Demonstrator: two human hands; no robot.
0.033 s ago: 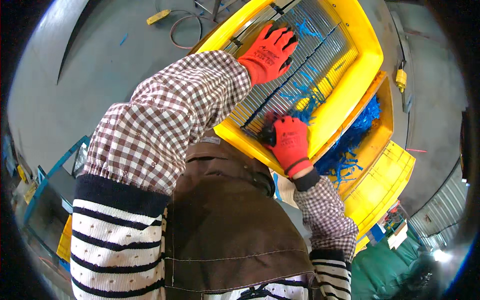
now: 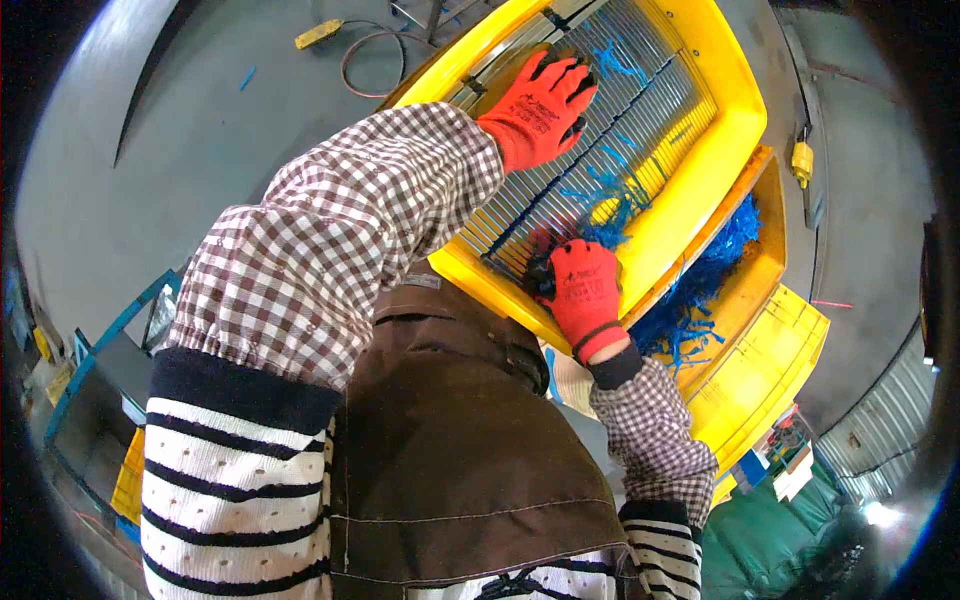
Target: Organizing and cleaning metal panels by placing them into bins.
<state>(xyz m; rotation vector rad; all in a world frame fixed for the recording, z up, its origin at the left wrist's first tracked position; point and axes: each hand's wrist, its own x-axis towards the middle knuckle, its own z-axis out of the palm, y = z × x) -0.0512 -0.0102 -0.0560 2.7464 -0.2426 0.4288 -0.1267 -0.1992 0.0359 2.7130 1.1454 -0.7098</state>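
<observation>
My left hand, in a red glove with black fingertips, lies spread on the upper left of a metal grille of thin parallel bars. A wide yellow frame surrounds the grille. Near the grille's lower corner is my right hand, in a matching glove. Its fingers are curled down toward the bars. They are partly hidden and smeared, so whatever they hold cannot be made out. Blue shredded strips lie on the grille just beyond this hand, and a few more rest farther up.
Right of the frame, an orange-yellow trough holds a heap of blue strips. Beside it stands a yellow crate. On the grey floor lie a yellow cable box and its cable. A blue metal frame stands at left.
My right hand has shifted very slightly to the right and nearer to me over the grille. My left hand stays in place.
</observation>
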